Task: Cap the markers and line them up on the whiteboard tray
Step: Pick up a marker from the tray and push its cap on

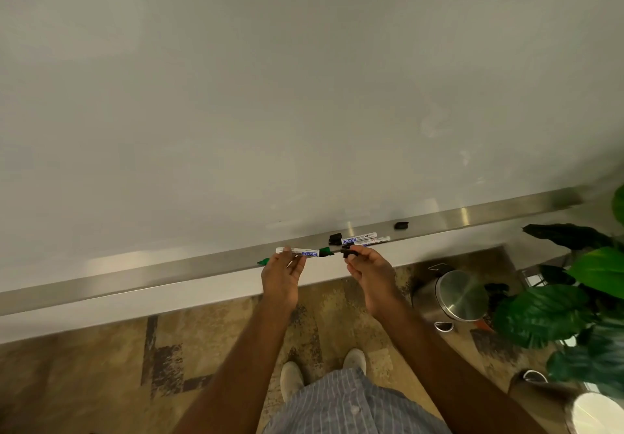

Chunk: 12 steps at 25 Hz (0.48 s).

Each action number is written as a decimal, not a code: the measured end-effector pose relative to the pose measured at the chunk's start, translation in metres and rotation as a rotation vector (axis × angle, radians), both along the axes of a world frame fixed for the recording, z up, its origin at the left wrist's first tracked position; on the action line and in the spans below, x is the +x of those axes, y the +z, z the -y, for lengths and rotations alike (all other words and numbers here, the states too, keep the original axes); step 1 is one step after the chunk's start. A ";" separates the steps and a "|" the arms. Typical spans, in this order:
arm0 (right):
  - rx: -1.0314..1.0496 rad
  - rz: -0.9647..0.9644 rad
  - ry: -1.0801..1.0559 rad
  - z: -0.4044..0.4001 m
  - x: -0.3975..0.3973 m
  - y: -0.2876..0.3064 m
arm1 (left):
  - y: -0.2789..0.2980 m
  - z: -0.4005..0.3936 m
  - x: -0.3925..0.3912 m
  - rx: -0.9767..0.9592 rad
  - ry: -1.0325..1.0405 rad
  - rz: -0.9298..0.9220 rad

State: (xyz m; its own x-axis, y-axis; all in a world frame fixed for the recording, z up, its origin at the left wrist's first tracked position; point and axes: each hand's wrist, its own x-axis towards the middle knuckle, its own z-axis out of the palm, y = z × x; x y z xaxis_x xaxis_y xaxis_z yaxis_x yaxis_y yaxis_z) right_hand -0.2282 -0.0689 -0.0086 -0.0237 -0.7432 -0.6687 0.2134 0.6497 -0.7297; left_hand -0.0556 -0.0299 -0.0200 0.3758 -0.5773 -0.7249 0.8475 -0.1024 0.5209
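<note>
My left grip (283,273) pinches a white marker with a green end (304,252), level and just above the whiteboard tray (135,271). My right grip (366,269) is closed on a small black cap (347,252), close to that marker's green end but apart from it. A loose green cap (263,261) lies on the tray by my left fingers. Two more white markers (366,239) lie side by side on the tray beyond my right hand (a black cap (335,238) at their left end), and another black cap (401,225) sits farther right.
</note>
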 end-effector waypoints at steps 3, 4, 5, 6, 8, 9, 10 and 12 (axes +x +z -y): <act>-0.024 -0.012 0.045 -0.005 0.002 -0.001 | 0.000 -0.003 -0.001 0.021 0.004 -0.011; -0.024 -0.005 0.061 -0.007 0.002 -0.001 | 0.000 -0.004 -0.002 0.024 -0.001 -0.014; -0.026 -0.007 0.081 -0.008 0.003 -0.001 | 0.000 -0.005 -0.003 0.024 -0.008 -0.017; -0.033 -0.017 0.104 -0.009 0.003 -0.001 | 0.000 -0.006 -0.005 0.022 -0.017 -0.017; -0.070 -0.059 0.156 -0.013 0.005 -0.001 | -0.001 -0.007 -0.008 0.014 -0.055 -0.007; -0.102 -0.093 0.190 -0.014 0.005 -0.002 | 0.000 -0.008 -0.010 0.010 -0.081 0.004; -0.138 -0.131 0.229 -0.015 0.004 -0.002 | 0.000 -0.008 -0.011 0.009 -0.106 0.016; -0.204 -0.184 0.289 -0.016 0.001 -0.003 | 0.001 -0.007 -0.012 0.015 -0.156 0.045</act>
